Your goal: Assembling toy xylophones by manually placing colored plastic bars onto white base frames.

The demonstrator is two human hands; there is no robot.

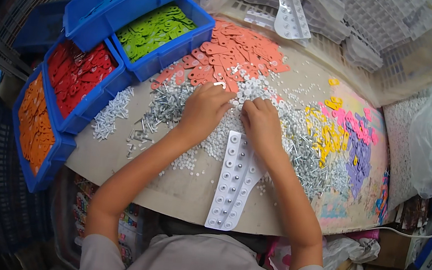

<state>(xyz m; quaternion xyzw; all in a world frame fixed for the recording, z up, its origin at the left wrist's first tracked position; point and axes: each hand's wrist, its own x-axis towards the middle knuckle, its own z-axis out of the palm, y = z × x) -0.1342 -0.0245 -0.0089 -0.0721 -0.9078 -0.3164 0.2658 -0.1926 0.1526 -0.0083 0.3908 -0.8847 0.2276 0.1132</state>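
Observation:
Both my hands are over the middle of the table, above a heap of small white round caps (pixel 219 135). The fingers of my left hand (pixel 205 110) are curled together, near a pile of flat coral tags (pixel 229 55); what they hold, if anything, is too small to name. My right hand (pixel 262 123) also has its fingers bent and closed among the white caps, their tips partly hidden. Just below it lies a white plastic holder (pixel 230 186) with rows of round sockets, some with silver pins in them. Metal pins (pixel 168 101) lie left of my left hand.
Blue bins at left hold lime-green (pixel 156 29), red (pixel 79 76) and orange (pixel 36 125) tags. To the right lie more metal pins (pixel 310 166), yellow pieces (pixel 332 134) and purple pieces (pixel 359 159). A crate of white holders (pixel 371 30) and a plastic bag (pixel 428 141) border the table.

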